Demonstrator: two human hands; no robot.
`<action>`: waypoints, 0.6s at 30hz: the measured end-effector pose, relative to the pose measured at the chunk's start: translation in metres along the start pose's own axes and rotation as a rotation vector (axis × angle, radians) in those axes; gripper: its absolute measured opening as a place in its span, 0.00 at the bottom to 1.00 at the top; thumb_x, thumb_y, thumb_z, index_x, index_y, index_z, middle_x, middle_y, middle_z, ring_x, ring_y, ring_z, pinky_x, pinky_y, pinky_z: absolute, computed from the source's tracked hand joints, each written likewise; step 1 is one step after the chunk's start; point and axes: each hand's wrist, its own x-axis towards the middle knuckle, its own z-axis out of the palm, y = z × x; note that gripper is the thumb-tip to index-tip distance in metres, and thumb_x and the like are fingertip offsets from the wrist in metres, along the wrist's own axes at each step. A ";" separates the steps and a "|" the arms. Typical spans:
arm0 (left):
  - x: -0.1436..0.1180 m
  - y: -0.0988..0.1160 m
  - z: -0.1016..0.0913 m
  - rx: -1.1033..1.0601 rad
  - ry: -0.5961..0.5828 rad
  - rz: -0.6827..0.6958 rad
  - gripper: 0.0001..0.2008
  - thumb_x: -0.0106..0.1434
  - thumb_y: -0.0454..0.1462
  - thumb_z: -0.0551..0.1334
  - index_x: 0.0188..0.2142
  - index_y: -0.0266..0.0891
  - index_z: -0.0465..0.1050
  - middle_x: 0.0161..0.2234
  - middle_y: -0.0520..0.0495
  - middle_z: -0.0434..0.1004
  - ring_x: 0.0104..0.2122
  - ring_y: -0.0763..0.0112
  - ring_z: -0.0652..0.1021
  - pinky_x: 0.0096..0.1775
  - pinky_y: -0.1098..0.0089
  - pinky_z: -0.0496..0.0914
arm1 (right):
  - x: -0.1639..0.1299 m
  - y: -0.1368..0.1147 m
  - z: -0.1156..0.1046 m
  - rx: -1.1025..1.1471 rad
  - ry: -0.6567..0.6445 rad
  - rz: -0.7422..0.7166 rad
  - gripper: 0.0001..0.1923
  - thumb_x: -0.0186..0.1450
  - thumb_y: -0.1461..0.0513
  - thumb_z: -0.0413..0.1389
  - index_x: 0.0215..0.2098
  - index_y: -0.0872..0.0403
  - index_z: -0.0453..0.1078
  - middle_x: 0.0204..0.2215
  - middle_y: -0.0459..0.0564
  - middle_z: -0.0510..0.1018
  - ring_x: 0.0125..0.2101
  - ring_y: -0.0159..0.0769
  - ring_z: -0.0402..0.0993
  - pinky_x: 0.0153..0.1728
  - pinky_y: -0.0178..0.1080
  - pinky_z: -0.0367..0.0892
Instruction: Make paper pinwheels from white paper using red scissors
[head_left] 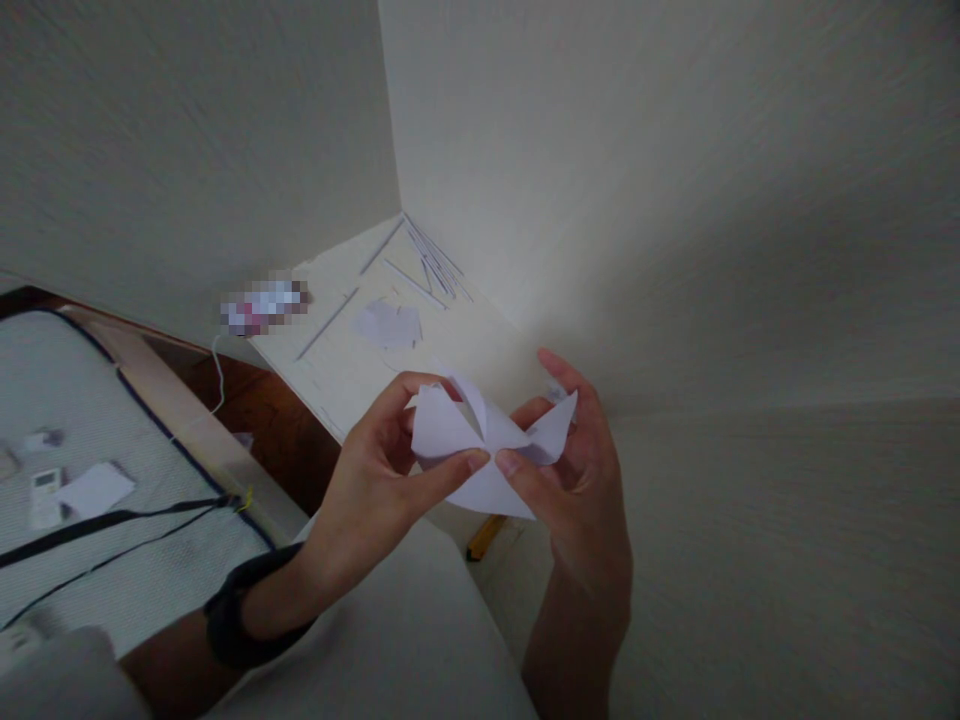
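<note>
Both hands hold one folded piece of white paper (491,440) up in front of me, above a white surface. My left hand (382,470) pinches its left side between thumb and fingers; a dark band sits on that wrist. My right hand (577,480) grips the right side, its thumb meeting the left thumb at the paper's lower middle. The paper has several raised flaps and a pointed lower corner.
A white shelf (337,360) in the wall corner carries several thin sticks (431,262) and a folded paper shape (388,324). At left lies a mattress (112,420) with a remote (45,497), paper and black cords. A yellow object (486,536) lies below my hands.
</note>
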 end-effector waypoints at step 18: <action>0.002 0.000 -0.002 -0.047 -0.058 -0.088 0.17 0.54 0.33 0.70 0.40 0.42 0.67 0.29 0.54 0.79 0.28 0.73 0.77 0.32 0.75 0.71 | 0.002 0.004 0.000 -0.062 0.105 -0.006 0.33 0.53 0.70 0.62 0.55 0.41 0.64 0.31 0.42 0.74 0.28 0.34 0.74 0.28 0.38 0.76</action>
